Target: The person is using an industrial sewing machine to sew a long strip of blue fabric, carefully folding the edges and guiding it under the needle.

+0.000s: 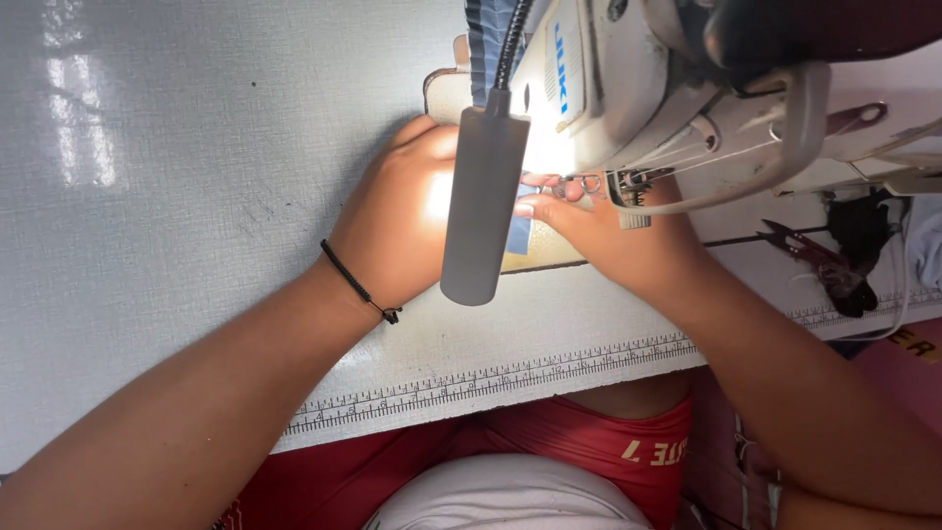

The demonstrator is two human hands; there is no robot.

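the blue fabric piece (519, 232) lies on the bed of the sewing machine (628, 88), directly under the needle area; only a narrow strip shows, its long axis running away from the person toward the back of the machine; its far end is hidden behind the lamp (483, 201); striped blue cloth (485, 39) shows beyond the lamp. the left hand (397, 221) rests palm down on the bed just left of the strip, fingers laid flat and close together, tips hidden behind the lamp; whether they press the fabric cannot be told. the right hand (608, 231) lies to the right, fingers extended flat with tips on the strip near the presser foot, gripping nothing. a black cord bracelet (358, 288) circles the left wrist. the table (177, 196) is white, finely textured, lightly scuffed; a printed ruler strip (491, 381) runs along its near edge; window light reflects at upper left. red-handled thread snips (810, 250) lie on the table to the right, well apart from the hands.
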